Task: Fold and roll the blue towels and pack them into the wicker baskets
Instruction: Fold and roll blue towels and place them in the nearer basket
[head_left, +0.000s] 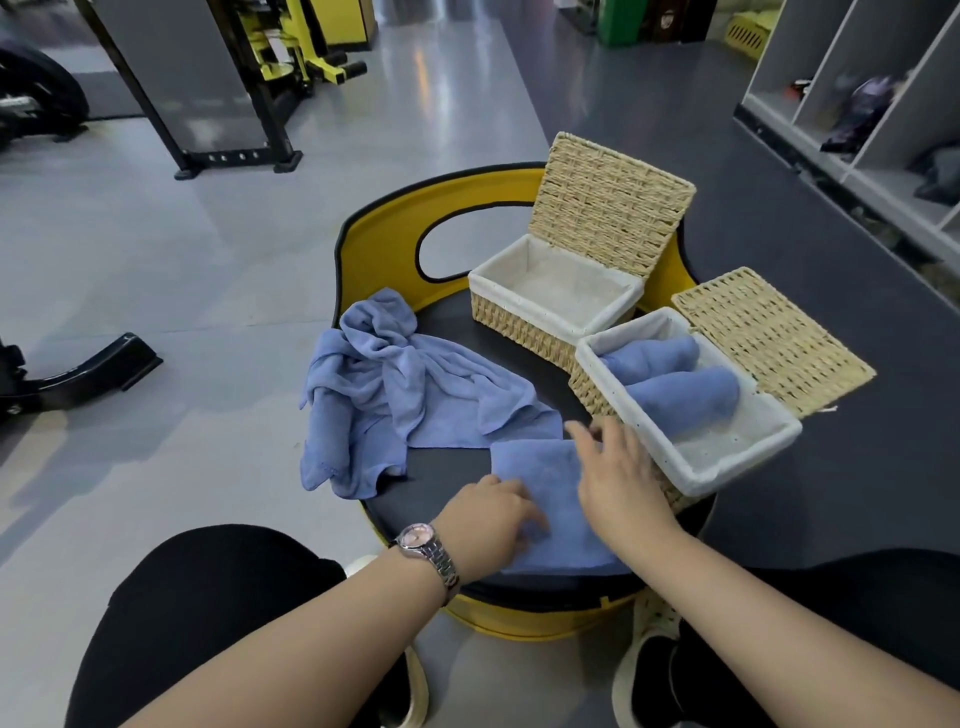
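While your loose towels (384, 384) lie heaped at the left of the round black surface (447, 475), one edge hanging over its rim, your left hand (491, 517), with a watch (423, 545) on the wrist, presses down on the near left part of the folded towel (545, 499), fingers curled onto the cloth. That towel lies flat at the near edge of the surface, right in front of you. Your right hand (621, 478) rests on its right side, fingers spread and loose, clenching nothing, just beside the near basket (727, 462). This basket stands open, lid thrown back to the right, with two rolled towels (675, 379) lying side by side in its far half. Behind it, touching it, the far basket (524, 317) stands open too, showing only its white lining.
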